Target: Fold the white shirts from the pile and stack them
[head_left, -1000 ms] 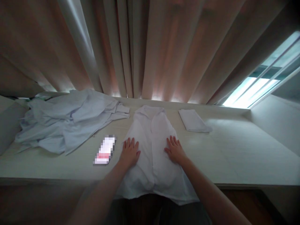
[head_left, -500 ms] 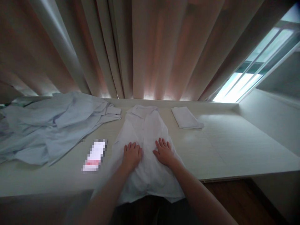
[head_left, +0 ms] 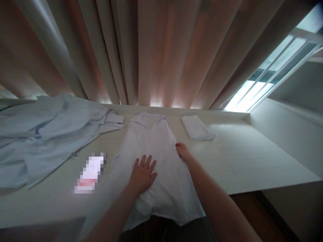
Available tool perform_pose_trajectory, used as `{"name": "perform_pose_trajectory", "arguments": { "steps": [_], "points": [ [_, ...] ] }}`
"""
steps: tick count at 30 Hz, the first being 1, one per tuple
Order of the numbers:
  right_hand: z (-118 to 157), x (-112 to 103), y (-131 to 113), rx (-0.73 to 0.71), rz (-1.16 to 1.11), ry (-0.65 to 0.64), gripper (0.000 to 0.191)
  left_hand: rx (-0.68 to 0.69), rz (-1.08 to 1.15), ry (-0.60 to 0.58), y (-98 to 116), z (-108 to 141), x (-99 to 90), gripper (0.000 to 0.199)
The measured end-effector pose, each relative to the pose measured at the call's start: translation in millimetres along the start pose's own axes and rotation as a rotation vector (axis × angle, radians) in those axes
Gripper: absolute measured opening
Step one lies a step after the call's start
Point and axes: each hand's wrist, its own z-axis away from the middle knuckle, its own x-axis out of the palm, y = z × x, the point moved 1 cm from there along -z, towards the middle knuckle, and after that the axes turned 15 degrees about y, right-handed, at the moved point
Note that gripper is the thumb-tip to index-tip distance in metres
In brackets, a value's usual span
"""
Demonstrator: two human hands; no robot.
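Note:
A white shirt [head_left: 161,181] lies spread over the light surface, its collar toward the curtain and its hem hanging at the front edge. My left hand [head_left: 143,174] rests flat on the middle of the shirt, fingers spread. At the shirt's right side edge, my right hand [head_left: 183,151] has its fingers closed, pinching the fabric there.
Pale blue-grey garments [head_left: 58,131] lie heaped on the left. A blurred-out phone [head_left: 90,174] is between them and the shirt. A folded white cloth [head_left: 198,127] sits to the right on the table [head_left: 237,154]. Curtains [head_left: 164,53] hang behind.
My right hand has moved from lying flat on the shirt to its right edge and closed on it. My left hand has spread its fingers more. The view has shifted slightly.

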Motion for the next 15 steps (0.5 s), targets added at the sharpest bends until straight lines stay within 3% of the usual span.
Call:
{"name": "perform_pose_trajectory", "arguments": {
  "steps": [2, 5, 7, 9, 12, 15],
  "points": [
    [5.9, 8.7, -15.4, -0.088, -0.059, -0.048, 0.038, -0.004, 0.003, 0.002, 1.4, -0.8, -1.4, 0.051],
    [19.0, 21.9, -37.8, -0.374, -0.118, -0.148, 0.036, -0.007, 0.007, -0.004, 2.7, -2.0, -2.6, 0.05],
    [25.0, 27.8, -44.9, -0.471, -0.092, -0.186, 0.034, -0.006, 0.006, -0.005, 2.9, -2.2, -3.2, 0.05],
    [25.2, 29.4, -44.2, -0.402, -0.036, -0.131, 0.034, -0.005, 0.002, 0.0, 2.7, -2.0, -3.5, 0.05],
    [18.5, 26.1, -34.9, -0.175, 0.081, 0.031, 0.036, -0.005, 0.005, 0.009, 2.5, -1.5, -3.5, 0.05],
    [11.7, 25.0, -27.6, -0.042, 0.165, 0.063, 0.037, -0.014, 0.014, 0.012, 2.2, -1.2, -2.7, 0.05]
  ]
}}
